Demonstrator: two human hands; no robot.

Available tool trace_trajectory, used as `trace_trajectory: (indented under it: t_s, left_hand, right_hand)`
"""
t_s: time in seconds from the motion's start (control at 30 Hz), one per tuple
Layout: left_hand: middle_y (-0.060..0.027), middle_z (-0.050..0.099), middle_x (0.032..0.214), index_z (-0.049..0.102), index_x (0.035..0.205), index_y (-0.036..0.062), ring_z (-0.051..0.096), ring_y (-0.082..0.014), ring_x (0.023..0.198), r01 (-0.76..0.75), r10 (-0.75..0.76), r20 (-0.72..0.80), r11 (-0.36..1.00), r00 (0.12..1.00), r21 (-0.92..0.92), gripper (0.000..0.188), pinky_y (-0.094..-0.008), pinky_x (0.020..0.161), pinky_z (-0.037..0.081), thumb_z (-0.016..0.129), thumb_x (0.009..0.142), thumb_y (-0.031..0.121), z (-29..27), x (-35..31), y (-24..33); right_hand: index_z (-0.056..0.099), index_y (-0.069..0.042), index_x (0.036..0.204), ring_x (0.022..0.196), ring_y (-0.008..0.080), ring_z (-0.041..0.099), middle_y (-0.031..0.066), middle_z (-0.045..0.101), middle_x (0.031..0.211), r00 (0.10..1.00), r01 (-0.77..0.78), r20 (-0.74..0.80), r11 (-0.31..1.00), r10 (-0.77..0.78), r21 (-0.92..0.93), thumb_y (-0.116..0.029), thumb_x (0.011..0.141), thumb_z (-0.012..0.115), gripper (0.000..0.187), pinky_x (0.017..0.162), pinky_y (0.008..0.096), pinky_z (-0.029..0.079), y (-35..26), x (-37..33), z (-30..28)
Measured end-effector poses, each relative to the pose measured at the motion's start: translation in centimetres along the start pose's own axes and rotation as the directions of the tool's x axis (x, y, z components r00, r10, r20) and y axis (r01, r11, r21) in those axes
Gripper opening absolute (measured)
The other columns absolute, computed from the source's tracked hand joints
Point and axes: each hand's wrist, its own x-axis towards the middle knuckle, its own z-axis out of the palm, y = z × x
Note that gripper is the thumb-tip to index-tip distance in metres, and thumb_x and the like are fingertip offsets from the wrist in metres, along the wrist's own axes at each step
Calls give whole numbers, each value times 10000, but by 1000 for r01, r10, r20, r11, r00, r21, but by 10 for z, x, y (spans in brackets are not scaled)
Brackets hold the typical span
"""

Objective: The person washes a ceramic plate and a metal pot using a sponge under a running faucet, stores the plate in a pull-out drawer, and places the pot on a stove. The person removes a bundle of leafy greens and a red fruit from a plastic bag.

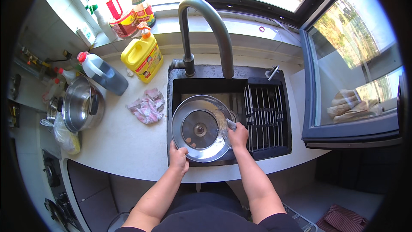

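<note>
A round pot lid (198, 151), shiny metal with a darker middle and a small centre fitting, is held tilted over the black sink (171, 103). My left hand (178, 158) is closed on its near left rim, thumb on the upper face. My right hand (238, 136) grips the grey handle of a scrubber (224, 125), whose pale, translucent head lies against the lid's right side. The scrubber's exact kind is hard to make out. Behind the lid, part of the sink basin is hidden.
A dark faucet (227, 51) arches over the sink, and a slatted rack (264, 116) covers its right part. To the left are a crumpled cloth (148, 106), a yellow jug (143, 58), a dark-liquid jug (105, 75) and a steel pot (81, 107). An open window pane (307, 90) juts in at right.
</note>
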Motion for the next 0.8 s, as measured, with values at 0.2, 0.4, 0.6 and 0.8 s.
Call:
trace_trajectory:
  t_s: [0.2,0.4,0.6,0.8]
  left_hand:
    - [-156,660,988,555,1147,8,651,-275,928,292,-310,264,950,913,107,503,-436,842,524,417,882,413,-25,47,35]
    - [-220,580,1075,369,1288,43,635,-346,900,294,-443,490,888,751,353,600,-442,830,527,577,726,79,13,72,64]
    - [-275,541,1110,307,1319,30,599,-422,965,289,-397,397,907,827,306,794,-489,857,515,424,541,-72,23,58,33]
    - [-249,546,1110,297,1311,24,605,-392,974,255,-304,388,951,870,174,782,-474,830,529,400,543,-89,31,31,17]
  right_hand:
    - [688,-75,772,792,362,617,172,645,802,963,186,184,980,-195,67,-150,660,676,135,720,435,491,7,48,-32]
    - [696,-97,795,850,327,615,134,651,862,838,465,325,885,-438,-4,-99,658,651,144,763,420,487,-28,87,-53]
    - [473,-107,810,748,244,502,62,461,753,581,687,-169,592,-796,-422,-143,713,585,152,626,373,429,-50,80,-31]
    - [522,-104,871,776,221,525,62,488,799,572,763,-106,575,-813,-296,-164,754,594,150,637,329,441,-64,62,3]
